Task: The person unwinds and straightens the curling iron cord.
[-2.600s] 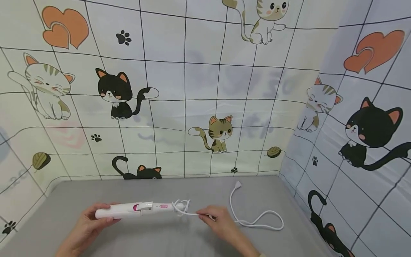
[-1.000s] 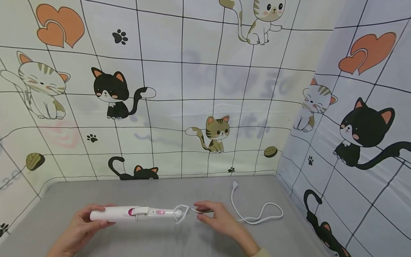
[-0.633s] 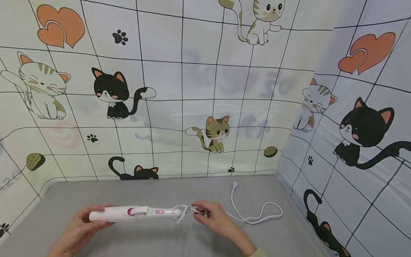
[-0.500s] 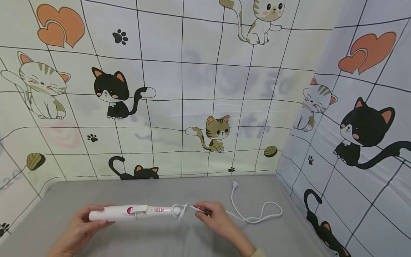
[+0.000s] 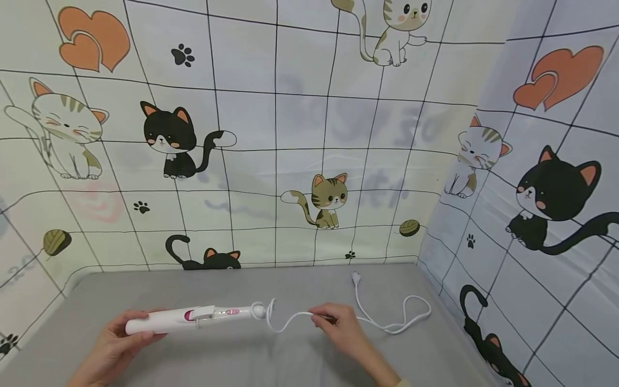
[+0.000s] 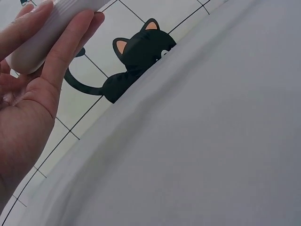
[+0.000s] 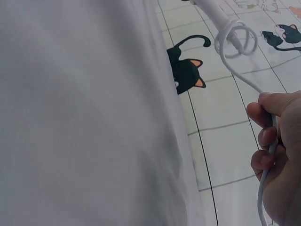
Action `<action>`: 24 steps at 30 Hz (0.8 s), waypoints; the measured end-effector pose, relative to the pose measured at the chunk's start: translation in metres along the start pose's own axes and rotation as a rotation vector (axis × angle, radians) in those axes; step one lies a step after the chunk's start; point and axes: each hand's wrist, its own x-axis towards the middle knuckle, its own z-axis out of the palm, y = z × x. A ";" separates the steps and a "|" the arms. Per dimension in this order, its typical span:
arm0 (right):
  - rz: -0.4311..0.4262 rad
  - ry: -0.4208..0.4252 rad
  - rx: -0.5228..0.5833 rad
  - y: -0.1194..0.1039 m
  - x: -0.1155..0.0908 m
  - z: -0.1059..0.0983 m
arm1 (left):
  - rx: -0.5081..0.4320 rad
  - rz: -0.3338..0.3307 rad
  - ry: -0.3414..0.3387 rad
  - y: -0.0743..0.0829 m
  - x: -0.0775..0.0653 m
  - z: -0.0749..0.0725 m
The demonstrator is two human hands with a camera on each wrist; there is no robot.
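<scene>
A white curling iron (image 5: 164,321) with pink parts and a thumb lever is held level above the grey surface. My left hand (image 5: 116,341) grips its thick end, also seen in the left wrist view, where the iron's rounded tip (image 6: 28,56) pokes out between the fingers. The white power cord (image 5: 289,319) leaves the iron's thin end, with loops still around that end. My right hand (image 5: 345,329) pinches the cord to the right of the loops. In the right wrist view the cord (image 7: 242,77) runs between thumb and fingers and on down past the palm.
The cord's free length curves over the grey cloth-covered surface (image 5: 217,360) at the right, ending in a white plug (image 5: 355,278) near the back edge. Hanging cloth (image 5: 251,123) printed with cats and grid lines closes off the back and sides.
My right hand has moved right, drawing out cord between itself and the iron. The loops at the iron's end have loosened and become fewer. My left hand and the iron have shifted slightly left.
</scene>
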 end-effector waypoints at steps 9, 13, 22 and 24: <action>0.031 -0.008 -0.040 0.018 -0.013 -0.032 | -0.069 0.040 -0.043 0.009 -0.010 -0.010; 0.040 -0.019 -0.043 0.020 -0.014 -0.042 | -0.075 0.028 -0.048 0.013 -0.012 -0.012; 0.069 -0.168 -0.024 0.012 -0.010 -0.038 | -0.039 0.015 -0.038 0.014 -0.006 -0.007; 0.065 -0.176 -0.053 0.011 -0.010 -0.034 | -0.017 0.014 -0.028 0.014 -0.005 -0.006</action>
